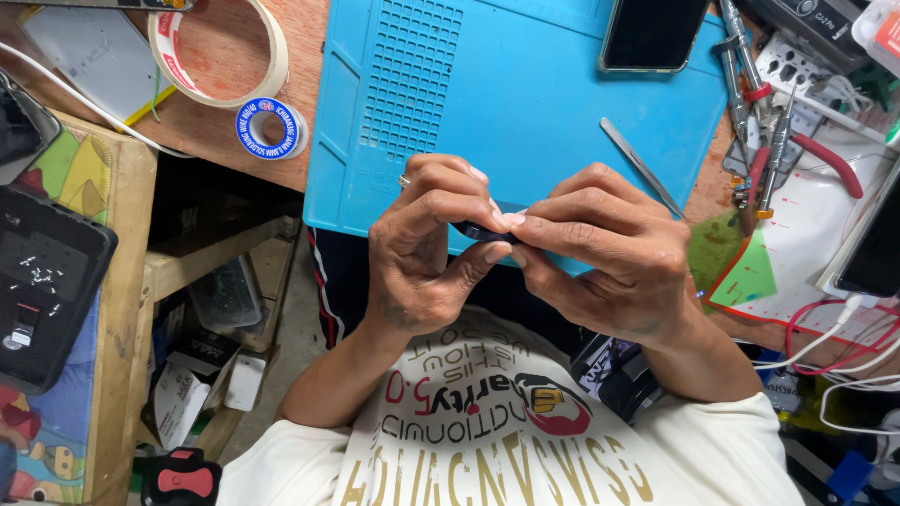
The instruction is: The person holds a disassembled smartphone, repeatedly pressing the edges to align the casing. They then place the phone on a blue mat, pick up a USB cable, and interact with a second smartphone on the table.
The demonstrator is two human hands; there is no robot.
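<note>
Centre frame — our left hand (422, 253) and right hand (609, 258) pinch a small dark part (478, 230) | fingertips pressed together | next needs a steady grip.

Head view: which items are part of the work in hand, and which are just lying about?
In use: small dark part, pinched between left hand and right hand, over the blue mat.

Lying about: tweezers, phone, tape roll, solder spool, red-handled pliers.

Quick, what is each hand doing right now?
Left hand: closed, pinching a small dark part.
Right hand: closed, pinching the same part's other end.
</note>
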